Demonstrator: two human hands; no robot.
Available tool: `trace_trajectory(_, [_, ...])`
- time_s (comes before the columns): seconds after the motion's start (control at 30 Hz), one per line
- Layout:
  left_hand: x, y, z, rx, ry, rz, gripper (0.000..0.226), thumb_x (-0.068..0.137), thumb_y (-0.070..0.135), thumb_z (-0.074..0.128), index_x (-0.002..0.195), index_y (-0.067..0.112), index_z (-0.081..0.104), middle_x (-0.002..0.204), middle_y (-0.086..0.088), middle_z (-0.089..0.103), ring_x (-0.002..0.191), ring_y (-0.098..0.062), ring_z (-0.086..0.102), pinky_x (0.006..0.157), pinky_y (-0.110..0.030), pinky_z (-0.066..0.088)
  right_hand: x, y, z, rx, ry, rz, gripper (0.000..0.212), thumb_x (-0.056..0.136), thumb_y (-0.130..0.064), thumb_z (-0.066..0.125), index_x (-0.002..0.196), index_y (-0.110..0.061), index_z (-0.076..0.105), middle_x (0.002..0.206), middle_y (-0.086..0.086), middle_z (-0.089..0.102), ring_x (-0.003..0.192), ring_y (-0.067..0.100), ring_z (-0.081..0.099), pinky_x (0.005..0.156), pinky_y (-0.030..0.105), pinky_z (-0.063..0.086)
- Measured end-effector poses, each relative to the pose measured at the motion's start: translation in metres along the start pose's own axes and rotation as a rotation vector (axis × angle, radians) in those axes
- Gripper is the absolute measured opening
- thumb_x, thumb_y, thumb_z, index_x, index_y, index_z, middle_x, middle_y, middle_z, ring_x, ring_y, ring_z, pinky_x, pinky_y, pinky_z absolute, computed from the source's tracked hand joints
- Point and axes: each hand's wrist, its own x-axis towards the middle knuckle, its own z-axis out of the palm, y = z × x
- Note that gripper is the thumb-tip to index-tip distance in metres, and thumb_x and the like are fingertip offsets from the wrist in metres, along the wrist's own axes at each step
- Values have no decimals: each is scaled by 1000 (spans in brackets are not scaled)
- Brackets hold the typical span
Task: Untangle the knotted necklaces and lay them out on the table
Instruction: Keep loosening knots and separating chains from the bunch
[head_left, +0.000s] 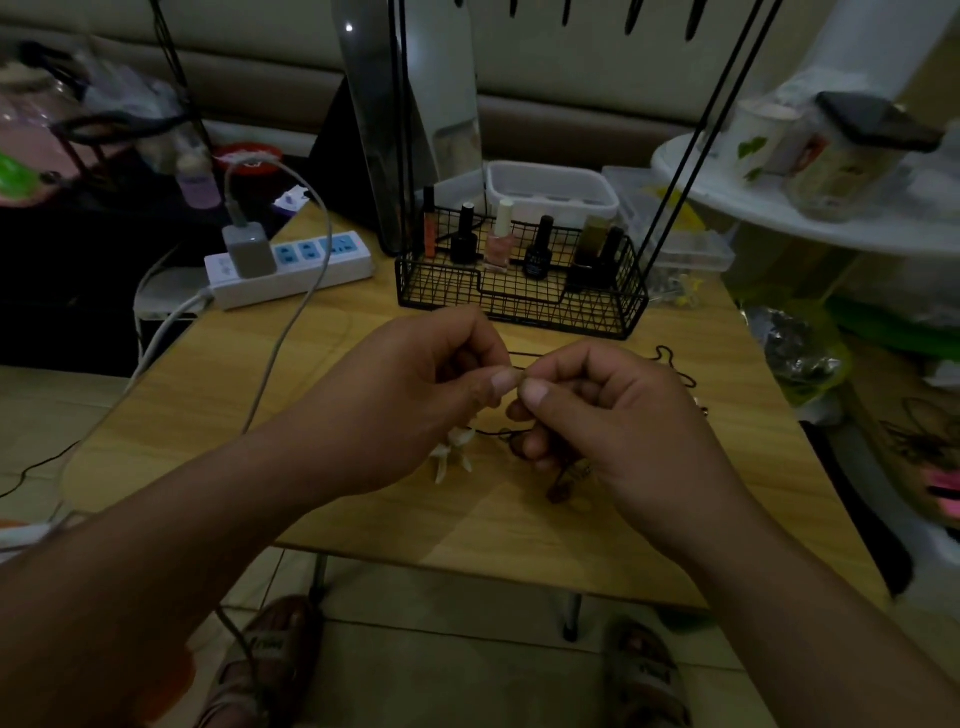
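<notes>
Over the middle of the wooden table (363, 525), my left hand (415, 395) and my right hand (618, 421) meet thumb to thumb and both pinch a thin dark necklace cord (524, 357). The cord runs off to the right and lies in loops (675, 366) on the table. Under my left hand lies a pale shell-like pendant (452, 457). A brown pendant (561, 491) hangs below my right hand's fingers. The knot itself is hidden between my fingertips.
A black wire basket (519, 296) holding several nail polish bottles stands just behind my hands. A white power strip (291, 270) with a charger and cables sits at the back left. Clear plastic boxes (691, 244) lie at the back right. My sandalled feet show below the table.
</notes>
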Motion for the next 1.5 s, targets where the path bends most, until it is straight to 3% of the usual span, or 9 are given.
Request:
trace_trajectory(0.17, [1, 2, 1, -11, 43, 15, 12, 97, 26, 70, 91, 24, 60, 79, -2, 64, 68, -18, 61, 61, -36, 51, 1, 0, 1, 80, 1, 1, 3, 98, -10, 65, 97, -9, 68, 88, 12, 76, 69, 24, 70, 62, 33, 58])
trace_trajectory(0.37, [1, 2, 5, 2, 11, -42, 9, 99, 27, 65, 91, 29, 67, 83, 6, 68, 75, -12, 63, 65, -32, 52, 3, 4, 5, 134, 20, 39, 4, 99, -10, 65, 97, -8, 68, 86, 10, 76, 69, 21, 70, 61, 30, 56])
trace_trajectory(0.6, [3, 2, 9, 54, 28, -114, 9, 98, 27, 67, 90, 30, 71, 88, 19, 70, 85, 2, 64, 68, -8, 44, 2, 10, 12, 22, 112, -10, 5, 97, -10, 68, 95, -14, 68, 83, 10, 75, 72, 20, 75, 66, 35, 62])
trace_trajectory(0.73, [1, 0, 9, 65, 14, -112, 9, 97, 24, 68, 91, 29, 70, 90, 13, 71, 91, -2, 66, 75, -21, 54, 2, 13, 14, 19, 112, -19, 7, 96, -7, 70, 95, -14, 68, 82, 11, 75, 74, 22, 75, 68, 36, 63])
trace_trajectory(0.87, [0, 3, 8, 39, 8, -71, 10, 98, 18, 68, 91, 25, 69, 85, 9, 70, 80, -5, 65, 65, -17, 50, 3, 12, 11, 98, 71, 5, 7, 94, -3, 70, 99, -8, 68, 83, 14, 75, 74, 21, 75, 66, 31, 61])
trace_trajectory(1.0, [-1, 2, 3, 30, -1, -60, 11, 99, 17, 66, 93, 25, 68, 87, 6, 71, 81, -11, 66, 68, -28, 54, 3, 10, 8, 206, 14, 29, 12, 95, 0, 66, 104, -7, 66, 83, 8, 76, 75, 19, 73, 69, 30, 60])
trace_trajectory(1.17, [-4, 1, -1, 8, -34, -39, 10, 98, 22, 69, 104, 30, 69, 95, 13, 71, 93, -7, 68, 74, -17, 54, 3, 7, 4, 222, -26, 28, 14, 97, 1, 63, 109, -6, 64, 85, 9, 75, 76, 19, 72, 71, 31, 60])
trace_trajectory(1.37, [-6, -2, -1, 33, -18, -14, 7, 97, 22, 71, 96, 28, 68, 95, 15, 71, 98, -4, 68, 81, -30, 58, 1, 4, 8, 122, -38, 1, 12, 98, 1, 61, 108, -7, 63, 85, 14, 77, 78, 21, 75, 72, 31, 61])
trace_trajectory(1.5, [-5, -3, -3, 74, -13, -16, 7, 98, 22, 69, 93, 27, 67, 93, 14, 70, 93, -4, 66, 77, -23, 54, 1, 4, 10, 7, -20, -23, 10, 97, -5, 65, 105, -12, 66, 84, 9, 78, 83, 20, 77, 78, 39, 63])
